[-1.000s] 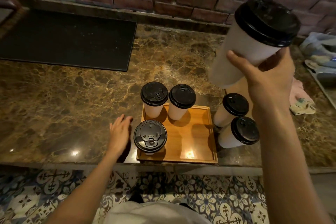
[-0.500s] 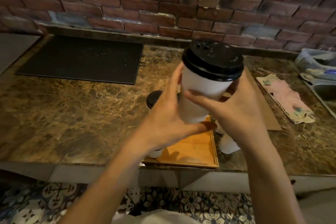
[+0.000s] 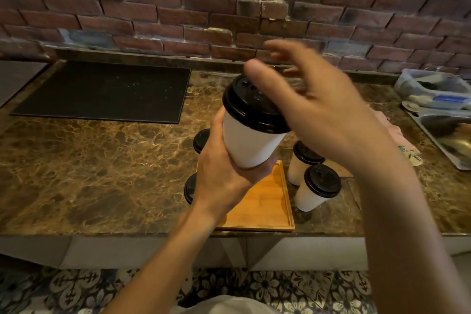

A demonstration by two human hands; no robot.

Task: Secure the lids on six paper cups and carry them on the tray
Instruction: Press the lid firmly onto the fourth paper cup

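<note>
Right hand (image 3: 326, 115) has left the cup (image 3: 249, 143) wall and hovers over the lid (image 3: 249, 109), fingers spread.
Left hand (image 3: 219, 181) curls round the nearly upright cup; the lid lies just under the right thumb.

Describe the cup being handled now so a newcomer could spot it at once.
Find the brown marble counter under the brick wall, then the wooden tray at its front edge. Above the tray, the left hand grips a white paper cup with a black lid, the open right hand over it. It alone is lifted and tilted; the other cups stand below.
</note>
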